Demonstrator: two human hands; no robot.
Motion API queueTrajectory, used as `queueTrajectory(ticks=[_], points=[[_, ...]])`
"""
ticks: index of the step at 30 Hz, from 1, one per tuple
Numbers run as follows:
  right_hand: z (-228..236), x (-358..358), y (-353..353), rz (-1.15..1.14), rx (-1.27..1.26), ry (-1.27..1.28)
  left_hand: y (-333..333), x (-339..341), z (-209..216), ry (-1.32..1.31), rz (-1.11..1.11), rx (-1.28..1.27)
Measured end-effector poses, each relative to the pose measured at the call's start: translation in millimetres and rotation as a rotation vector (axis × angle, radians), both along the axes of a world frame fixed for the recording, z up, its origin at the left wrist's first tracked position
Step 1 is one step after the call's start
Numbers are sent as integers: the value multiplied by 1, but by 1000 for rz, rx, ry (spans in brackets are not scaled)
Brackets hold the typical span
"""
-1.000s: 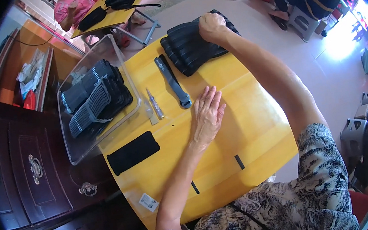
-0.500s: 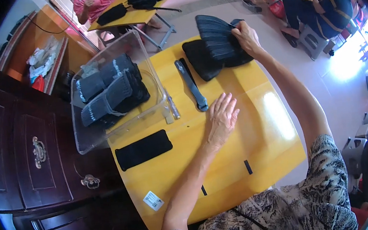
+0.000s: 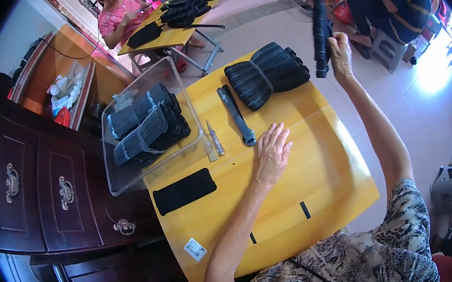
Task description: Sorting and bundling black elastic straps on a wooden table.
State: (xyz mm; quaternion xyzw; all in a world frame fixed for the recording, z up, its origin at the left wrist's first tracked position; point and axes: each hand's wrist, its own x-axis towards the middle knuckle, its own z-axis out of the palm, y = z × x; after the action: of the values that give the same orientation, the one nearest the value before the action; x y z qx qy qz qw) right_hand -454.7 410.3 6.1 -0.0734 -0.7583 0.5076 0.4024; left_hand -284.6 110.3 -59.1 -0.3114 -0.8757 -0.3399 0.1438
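Here, the right hand (image 3: 341, 55) grips a black bundle (image 3: 321, 38), fingers curled. The left hand (image 3: 272, 157) rests, fingers outstretched, on a yellow table (image 3: 316, 147).

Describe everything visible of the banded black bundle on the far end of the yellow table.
The black bundle looks like stacked pieces of soft, faintly shiny material, ridged lengthwise. A thin grey band crosses its middle, where it narrows between wider ends. It lies slightly slanted on the yellow table, beyond the left hand and apart from it. Only the table and band visibly touch it. Its underside is hidden.
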Motion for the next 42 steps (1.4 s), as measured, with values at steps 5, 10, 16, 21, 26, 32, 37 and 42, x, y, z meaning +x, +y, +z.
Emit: queueTrajectory(ticks=[5, 10, 16, 21, 26, 32, 37, 42], points=[[14, 56, 23, 98, -144, 68, 1, 1, -2, 19, 0, -8], [34, 140, -27, 212, -362, 263, -6, -5, -1, 24, -74, 35], [17, 224, -89, 405, -1059, 208, 14, 54, 84, -1100, -350, 899], [19, 262, -102, 547, -733, 95, 6, 123, 127, -1295, -376, 1125], [27, 297, -123, 692, -426, 1, -16, 160, 137, -1138, -168, 1211], [65, 339, -130, 931, -485, -331, -62, 196, 152, -1146, -6, 1191], [78, 362, -130, 952, -552, -611, -74, 218, 153, -1223, 6, 1294], [68, 383, -126, 989, -594, -794, -73, 229, 137, -1283, 45, 1270]])
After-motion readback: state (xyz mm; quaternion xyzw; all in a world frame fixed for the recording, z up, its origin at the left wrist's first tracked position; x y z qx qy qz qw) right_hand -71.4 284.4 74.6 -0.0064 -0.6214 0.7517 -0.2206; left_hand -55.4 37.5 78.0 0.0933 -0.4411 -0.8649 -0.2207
